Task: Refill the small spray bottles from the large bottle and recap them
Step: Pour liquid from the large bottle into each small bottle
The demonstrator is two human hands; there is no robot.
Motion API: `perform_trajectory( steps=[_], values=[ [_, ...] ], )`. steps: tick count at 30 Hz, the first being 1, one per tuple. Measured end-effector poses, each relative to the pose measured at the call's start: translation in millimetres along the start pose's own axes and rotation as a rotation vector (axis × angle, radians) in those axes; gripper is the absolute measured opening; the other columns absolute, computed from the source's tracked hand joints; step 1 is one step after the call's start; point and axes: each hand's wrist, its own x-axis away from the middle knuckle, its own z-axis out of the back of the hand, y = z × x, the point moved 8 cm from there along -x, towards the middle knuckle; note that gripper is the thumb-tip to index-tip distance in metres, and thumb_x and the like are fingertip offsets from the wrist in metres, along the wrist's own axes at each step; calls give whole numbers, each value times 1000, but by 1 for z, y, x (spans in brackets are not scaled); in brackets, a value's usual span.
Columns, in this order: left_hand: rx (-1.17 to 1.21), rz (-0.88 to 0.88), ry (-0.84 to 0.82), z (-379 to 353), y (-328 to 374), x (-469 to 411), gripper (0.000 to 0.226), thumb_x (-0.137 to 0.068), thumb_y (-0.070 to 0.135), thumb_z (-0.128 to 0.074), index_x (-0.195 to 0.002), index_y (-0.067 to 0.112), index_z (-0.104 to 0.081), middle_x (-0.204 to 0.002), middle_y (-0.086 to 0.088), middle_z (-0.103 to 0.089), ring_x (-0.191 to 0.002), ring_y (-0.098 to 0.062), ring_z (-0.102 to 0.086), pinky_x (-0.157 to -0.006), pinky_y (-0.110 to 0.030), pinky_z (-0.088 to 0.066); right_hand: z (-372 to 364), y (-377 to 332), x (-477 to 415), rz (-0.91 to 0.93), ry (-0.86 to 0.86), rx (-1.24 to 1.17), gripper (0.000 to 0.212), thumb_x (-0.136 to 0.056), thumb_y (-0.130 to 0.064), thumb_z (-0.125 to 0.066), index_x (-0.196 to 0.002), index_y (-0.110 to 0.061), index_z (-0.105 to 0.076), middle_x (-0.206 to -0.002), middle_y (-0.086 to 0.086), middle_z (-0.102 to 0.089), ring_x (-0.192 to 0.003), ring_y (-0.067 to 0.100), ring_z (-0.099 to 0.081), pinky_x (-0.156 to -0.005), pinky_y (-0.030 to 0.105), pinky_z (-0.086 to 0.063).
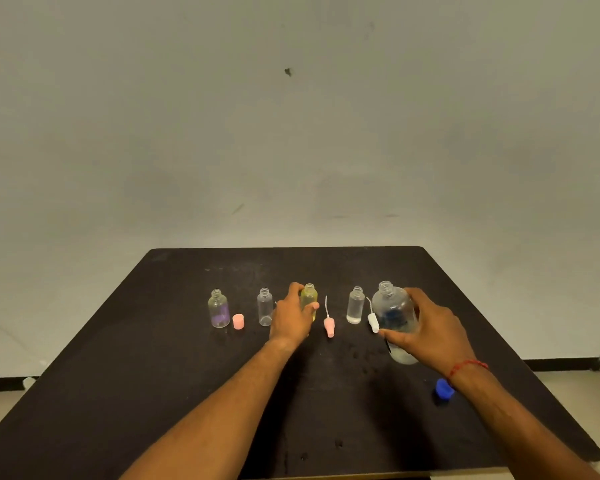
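small bottles (264,306) rowed on table (174,393), large bottle (394,317) rightmost

Left side and base of small yellow-tinted clear plastic bottle (309,301) hidden behind left hand (291,318). Lower right of large clear plastic bottle (394,315) covered by right hand (430,330). Blue round cap (443,389) partly masked by wrist. Near corners of dark tabletop (153,375) cut off at bottom edge.
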Motion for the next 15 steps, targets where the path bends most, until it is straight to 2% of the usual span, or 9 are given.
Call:
perform_trajectory(
  steps=[4,11,15],
  values=[
    [-26,29,-15,-6,-8,-6,34,-98,28,-64,-126,25,-44,-119,-5,-65,-95,-25,-69,-83,-47,-62,0,10,0,-25,-2,-10,74,-67,-55,-80,-128,-33,-43,-115,-4,-67,-97,19,-66,-86,37,-56],
    [-28,41,-11,-13,-15,-10,29,-98,29,-63,-119,28,-43,-111,-5,-67,-81,-25,-70,-78,-47,-62,-2,18,-2,-48,-8,-16,76,-67,-56,-80,-129,-31,-43,-119,-3,-65,-101,21,-65,-90,37,-55],
    [12,58,-27,-12,-15,-8,30,-99,27,-63,-122,26,-44,-115,-4,-65,-60,-19,-66,-57,-30,-59,0,16,-2,-49,-7,-17,77,-68,-55,-80,-130,-30,-43,-120,-1,-65,-101,21,-65,-91,39,-54]
  ],
)
